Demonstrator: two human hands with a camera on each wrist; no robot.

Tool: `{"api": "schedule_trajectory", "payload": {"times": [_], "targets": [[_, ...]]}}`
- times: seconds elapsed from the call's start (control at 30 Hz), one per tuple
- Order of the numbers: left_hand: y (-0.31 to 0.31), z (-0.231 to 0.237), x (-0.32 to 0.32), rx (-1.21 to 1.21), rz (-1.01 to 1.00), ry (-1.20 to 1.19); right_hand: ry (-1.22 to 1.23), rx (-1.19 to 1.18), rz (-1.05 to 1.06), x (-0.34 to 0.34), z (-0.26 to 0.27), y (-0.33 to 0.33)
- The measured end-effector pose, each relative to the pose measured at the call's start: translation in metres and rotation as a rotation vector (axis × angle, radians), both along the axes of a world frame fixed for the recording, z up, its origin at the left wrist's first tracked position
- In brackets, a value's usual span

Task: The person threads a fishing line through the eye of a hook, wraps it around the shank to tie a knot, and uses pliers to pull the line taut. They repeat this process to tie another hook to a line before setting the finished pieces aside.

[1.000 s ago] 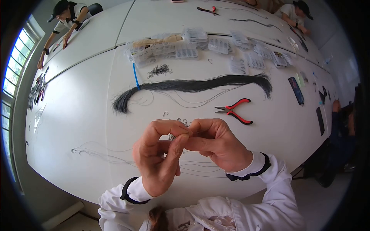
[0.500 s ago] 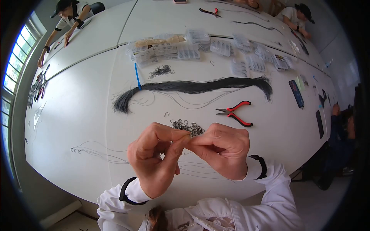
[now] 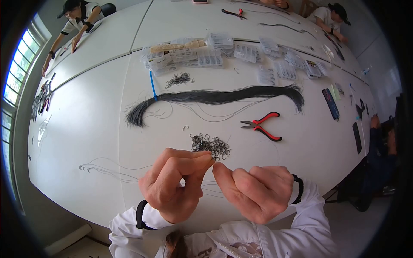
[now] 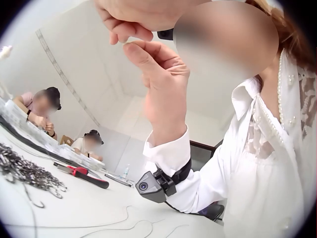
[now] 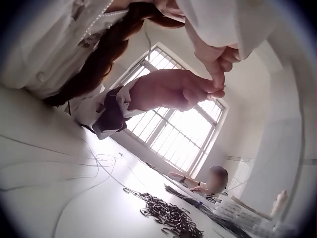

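At the front of the table my left hand [image 3: 176,185] pinches a tiny fish hook between thumb and forefinger; its dark tip [image 5: 224,87] just shows in the right wrist view, the rest hidden by the fingers. Close beside it, my right hand [image 3: 258,191] has thumb and forefinger pinched together on a thin line, its other fingers curled. Just beyond the fingertips lies a pile of dark fish hooks [image 3: 211,145]. Several thin lines with hooks tied at their ends [image 3: 86,168] stretch across the table to the left, passing under the hands.
A bundle of black line [image 3: 215,95] with a blue tie [image 3: 153,86] lies across the table. Red-handled pliers [image 3: 262,126] rest open at its right. Behind are a smaller hook pile [image 3: 180,79] and clear plastic boxes [image 3: 211,59]. Other people sit at the far sides.
Both hands have come down nearer the body, uncovering the hook pile. My right hand has turned and drawn a little apart from the left fingertips.
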State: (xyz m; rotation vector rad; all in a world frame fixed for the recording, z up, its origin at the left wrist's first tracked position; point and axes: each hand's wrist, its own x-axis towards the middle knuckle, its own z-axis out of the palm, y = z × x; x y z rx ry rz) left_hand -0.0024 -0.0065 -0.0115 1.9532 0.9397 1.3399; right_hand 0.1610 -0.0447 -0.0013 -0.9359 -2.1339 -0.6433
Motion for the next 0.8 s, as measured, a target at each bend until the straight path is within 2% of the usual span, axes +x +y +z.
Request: {"api": "schedule_trajectory", "payload": {"times": [0.27,0.47,0.53,0.8], "targets": [[0.000,0.003,0.000,0.078,-0.054,0.136,0.036,-0.032,-0.012,0.004,0.011,-0.006],[0.002,0.004,0.001,0.047,-0.152,0.126,0.108,-0.092,-0.020,0.015,0.014,-0.003],[0.001,0.005,0.001,0.038,-0.167,0.118,0.147,-0.112,0.073,0.020,0.014,0.002],[0.001,0.006,0.001,0.000,-0.205,0.083,0.238,-0.140,0.089,0.019,0.012,0.008]]}}
